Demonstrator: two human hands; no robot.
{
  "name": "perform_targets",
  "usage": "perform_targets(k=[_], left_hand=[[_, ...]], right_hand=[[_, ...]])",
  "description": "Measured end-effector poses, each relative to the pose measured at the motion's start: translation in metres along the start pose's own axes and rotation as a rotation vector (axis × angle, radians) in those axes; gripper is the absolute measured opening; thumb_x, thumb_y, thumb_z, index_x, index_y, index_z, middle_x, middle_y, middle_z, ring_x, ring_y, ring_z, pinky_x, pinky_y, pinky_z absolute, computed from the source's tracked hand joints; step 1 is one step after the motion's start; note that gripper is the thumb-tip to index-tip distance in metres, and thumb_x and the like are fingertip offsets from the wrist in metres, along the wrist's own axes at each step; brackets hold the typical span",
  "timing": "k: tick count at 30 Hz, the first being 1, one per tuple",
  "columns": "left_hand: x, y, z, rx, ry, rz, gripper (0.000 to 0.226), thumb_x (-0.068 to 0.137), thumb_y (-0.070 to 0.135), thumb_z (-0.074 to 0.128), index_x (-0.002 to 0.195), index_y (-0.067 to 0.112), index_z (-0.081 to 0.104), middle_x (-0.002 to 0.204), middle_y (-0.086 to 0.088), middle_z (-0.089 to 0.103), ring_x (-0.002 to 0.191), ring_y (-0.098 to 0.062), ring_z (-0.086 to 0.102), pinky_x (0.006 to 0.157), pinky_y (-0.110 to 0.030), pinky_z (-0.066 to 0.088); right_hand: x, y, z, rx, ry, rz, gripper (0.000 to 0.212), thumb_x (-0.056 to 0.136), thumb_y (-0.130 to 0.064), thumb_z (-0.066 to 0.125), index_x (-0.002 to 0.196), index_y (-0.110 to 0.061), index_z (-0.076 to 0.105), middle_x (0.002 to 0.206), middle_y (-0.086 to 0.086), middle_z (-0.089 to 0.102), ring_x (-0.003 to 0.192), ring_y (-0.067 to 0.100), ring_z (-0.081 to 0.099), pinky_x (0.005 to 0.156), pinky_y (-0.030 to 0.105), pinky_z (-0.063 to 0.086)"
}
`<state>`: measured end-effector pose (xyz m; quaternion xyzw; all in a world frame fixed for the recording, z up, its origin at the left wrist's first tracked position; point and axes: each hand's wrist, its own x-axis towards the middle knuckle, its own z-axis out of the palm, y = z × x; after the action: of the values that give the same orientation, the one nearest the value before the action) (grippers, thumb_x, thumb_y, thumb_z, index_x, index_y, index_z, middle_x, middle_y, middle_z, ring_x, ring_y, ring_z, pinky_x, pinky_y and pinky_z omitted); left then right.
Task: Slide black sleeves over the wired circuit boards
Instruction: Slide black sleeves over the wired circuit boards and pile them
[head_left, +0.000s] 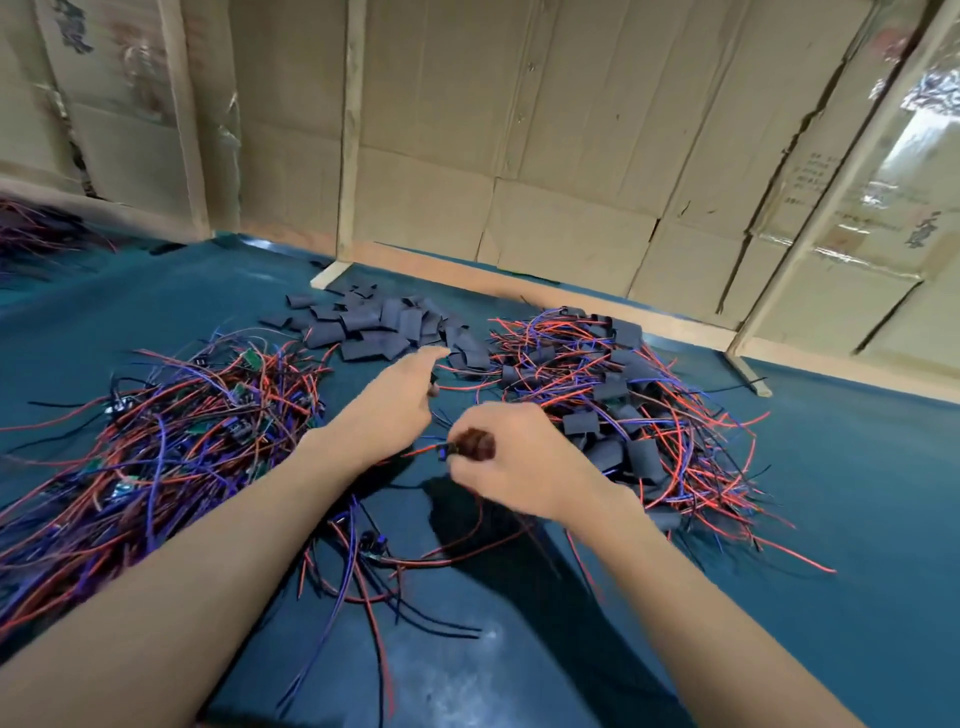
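Sleeves, flat matte-black tubes, lay heaped on the green bench. Left hand reached toward that heap, fingers loose; right hand beside it pinched a wired board.

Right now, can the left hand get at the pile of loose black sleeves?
Probably yes. The left hand is stretched toward the loose black sleeves, its fingertips about at the pile's near edge, and nothing lies between. The right hand holds a wired board, clear of that path.
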<state>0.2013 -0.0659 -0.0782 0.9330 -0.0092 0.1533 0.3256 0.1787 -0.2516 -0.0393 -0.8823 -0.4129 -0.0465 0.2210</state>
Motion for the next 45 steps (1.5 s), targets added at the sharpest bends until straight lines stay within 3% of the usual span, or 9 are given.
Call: perform_targets(k=[4,8,12,18,22,27,35,40,45], left_hand=[[-0.005,0.006,-0.008,0.020,0.113,0.067,0.063,0.097,0.001,0.044,0.155,0.016,0.024,0.149,-0.015,0.041,0.132,-0.031,0.044,0.106,-0.037,0.039],[-0.006,0.008,-0.016,0.060,0.213,0.235,0.061,0.094,0.000,0.045,0.151,0.008,0.029,0.122,-0.011,0.042,0.107,-0.020,0.036,0.106,-0.045,0.035],[-0.015,0.018,-0.014,-0.116,0.160,0.322,0.046,0.103,0.008,0.040,0.148,0.020,0.041,0.113,0.003,0.044,0.110,-0.016,0.040,0.101,-0.026,0.030],[-0.026,0.035,-0.011,-0.347,0.010,0.280,0.046,0.106,0.005,0.039,0.146,0.027,0.046,0.118,0.025,0.053,0.098,0.001,0.049,0.095,-0.014,0.035],[-0.028,0.037,-0.010,-0.345,-0.047,0.314,0.054,0.106,0.004,0.037,0.149,0.034,0.026,0.123,0.004,0.052,0.101,-0.013,0.061,0.103,-0.027,0.045],[-0.031,0.038,-0.009,-0.399,-0.068,0.351,0.053,0.103,0.005,0.047,0.144,0.037,0.041,0.124,0.000,0.056,0.121,-0.021,0.059,0.110,-0.047,0.043],[-0.034,0.042,-0.013,-0.390,-0.091,0.342,0.052,0.103,0.003,0.047,0.148,0.028,0.037,0.122,-0.001,0.059,0.116,-0.021,0.059,0.108,-0.044,0.045],[-0.032,0.042,-0.009,-0.477,-0.039,0.345,0.060,0.096,-0.001,0.061,0.142,0.035,0.049,0.112,0.009,0.067,0.096,-0.023,0.058,0.080,-0.037,0.048],[-0.031,0.041,-0.006,-0.591,-0.006,0.282,0.073,0.089,-0.004,0.069,0.142,0.040,0.046,0.114,0.006,0.068,0.104,-0.006,0.061,0.098,-0.017,0.046]], right_hand=[[-0.004,0.027,-0.021,0.214,0.376,0.079,0.009,0.079,-0.014,0.079,0.080,-0.021,0.073,0.074,-0.011,0.070,0.069,0.005,0.063,0.070,0.014,0.046],[-0.011,0.045,-0.029,0.558,0.700,0.166,0.015,0.084,-0.018,0.080,0.085,-0.032,0.074,0.079,-0.011,0.072,0.070,0.003,0.063,0.072,0.015,0.048],[-0.021,0.053,-0.020,0.998,0.852,0.199,0.017,0.091,-0.012,0.073,0.106,-0.004,0.070,0.083,0.009,0.076,0.052,0.014,0.047,0.051,0.022,0.041],[-0.033,0.046,-0.020,1.372,0.899,0.100,0.026,0.086,-0.009,0.070,0.109,0.000,0.063,0.088,0.018,0.074,0.062,0.022,0.063,0.057,0.031,0.054],[-0.035,0.051,-0.029,1.474,0.955,0.097,0.022,0.084,-0.001,0.066,0.106,-0.003,0.061,0.090,0.021,0.074,0.069,0.027,0.068,0.069,0.035,0.058],[-0.037,0.053,-0.034,1.505,0.997,0.131,0.021,0.082,-0.001,0.067,0.101,-0.007,0.061,0.087,0.019,0.074,0.075,0.029,0.071,0.074,0.038,0.060],[-0.038,0.056,-0.036,1.505,1.014,0.146,0.016,0.089,0.003,0.064,0.100,-0.008,0.060,0.086,0.018,0.074,0.075,0.029,0.072,0.075,0.038,0.060],[-0.039,0.056,-0.039,1.511,1.014,0.132,0.015,0.088,0.003,0.063,0.099,-0.008,0.060,0.084,0.016,0.074,0.074,0.028,0.072,0.074,0.037,0.060],[-0.038,0.051,-0.037,1.510,0.989,0.147,0.020,0.082,-0.001,0.067,0.098,-0.008,0.059,0.084,0.018,0.073,0.073,0.028,0.072,0.071,0.036,0.060]])
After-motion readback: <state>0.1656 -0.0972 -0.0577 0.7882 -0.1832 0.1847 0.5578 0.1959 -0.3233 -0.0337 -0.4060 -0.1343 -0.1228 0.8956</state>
